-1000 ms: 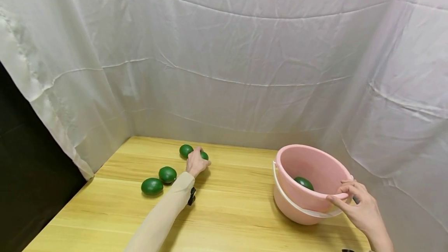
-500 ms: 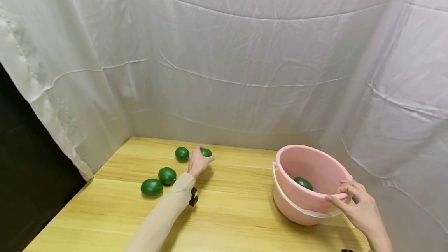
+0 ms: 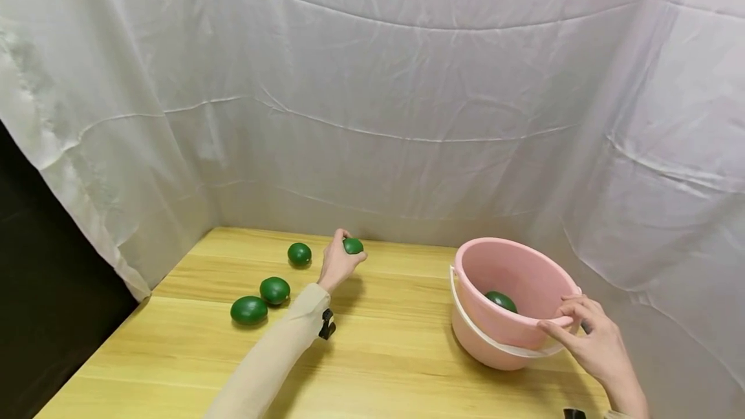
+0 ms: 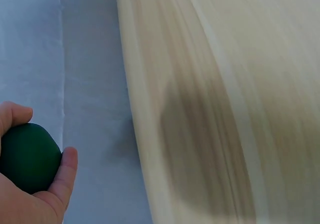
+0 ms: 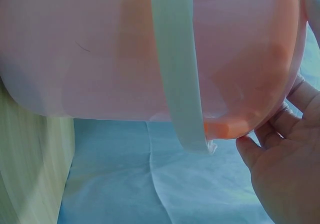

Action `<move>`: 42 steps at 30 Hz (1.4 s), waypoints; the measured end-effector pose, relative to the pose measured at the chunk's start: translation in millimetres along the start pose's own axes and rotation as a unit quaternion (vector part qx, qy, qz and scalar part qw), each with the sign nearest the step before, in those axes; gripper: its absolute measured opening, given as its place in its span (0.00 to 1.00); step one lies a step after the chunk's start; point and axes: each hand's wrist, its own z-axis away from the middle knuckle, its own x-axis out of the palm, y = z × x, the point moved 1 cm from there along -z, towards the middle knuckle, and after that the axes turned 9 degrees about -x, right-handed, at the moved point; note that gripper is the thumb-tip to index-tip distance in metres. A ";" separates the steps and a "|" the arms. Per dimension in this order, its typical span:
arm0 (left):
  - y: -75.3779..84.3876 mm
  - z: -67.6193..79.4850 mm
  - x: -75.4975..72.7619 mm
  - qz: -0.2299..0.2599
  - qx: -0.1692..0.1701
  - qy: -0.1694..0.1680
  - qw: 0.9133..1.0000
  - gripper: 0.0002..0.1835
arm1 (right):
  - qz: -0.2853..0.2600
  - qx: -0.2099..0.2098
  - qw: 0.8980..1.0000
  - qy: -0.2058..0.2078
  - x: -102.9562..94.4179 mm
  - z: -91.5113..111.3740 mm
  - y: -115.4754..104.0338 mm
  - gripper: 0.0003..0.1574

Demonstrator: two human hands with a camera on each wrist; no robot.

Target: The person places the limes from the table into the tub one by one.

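My left hand (image 3: 340,265) grips a smooth, dark green oval fruit (image 3: 352,246) near the table's back edge. In the left wrist view that fruit (image 4: 31,159) sits between thumb and fingers, apart from the table. Another green fruit (image 3: 299,254) lies left of this hand, with two more green fruits, a farther one (image 3: 275,290) and a nearer one (image 3: 249,310), closer to the front. My right hand (image 3: 599,344) pinches the rim of a tilted pink bucket (image 3: 495,335). Inside the bucket shows one green fruit (image 3: 501,301); its lower part is hidden by the wall.
A white handle (image 3: 495,343) hangs across the bucket's near side. The wooden table (image 3: 384,341) has its left edge beside a dark area (image 3: 46,290). Pale grey cloth (image 3: 378,115) hangs behind the table and along both sides.
My left hand has moved right and up with the green fruit gripped in it, away from the fruit on its left. The right hand stays at the bucket's rim.
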 end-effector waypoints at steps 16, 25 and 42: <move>44.1 13.4 16.0 0.059 0.027 -0.041 0.997 0.24 | -0.003 0.002 1.000 -0.001 1.3 1.1 1.5 0.19; 76.9 26.4 24.2 0.076 0.057 -0.086 0.992 0.25 | -0.004 0.002 1.000 0.002 1.7 1.5 2.5 0.19; 125.0 50.8 56.3 0.055 0.102 -0.116 0.986 0.24 | -0.004 0.003 1.000 0.005 1.4 1.2 0.7 0.19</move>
